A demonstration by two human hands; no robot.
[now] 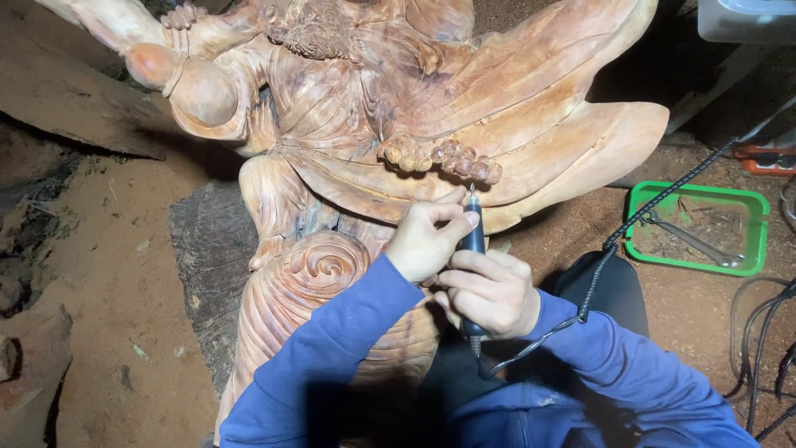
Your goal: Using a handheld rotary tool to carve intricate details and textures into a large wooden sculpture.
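Observation:
A large reddish wooden carving (pixel 390 108) of a robed figure fills the upper middle, with a spiral scroll (pixel 319 265) at its lower left. My right hand (pixel 489 294) grips a dark pen-like rotary tool (pixel 473 241), its tip touching the carved robe edge just below a string of wooden beads (pixel 444 158). My left hand (pixel 427 241) lies against the tool's upper part and rests on the wood, steadying it. A black coiled cable (pixel 647 211) runs from the tool's rear up to the right. Both arms wear blue sleeves.
The carving stands on a dark stump (pixel 207 257) over dusty reddish ground. A green plastic tray (pixel 746 199) holding a metal wrench lies at right. Loose black cables (pixel 759 348) trail along the right edge. A pale plastic box (pixel 746 18) sits at top right.

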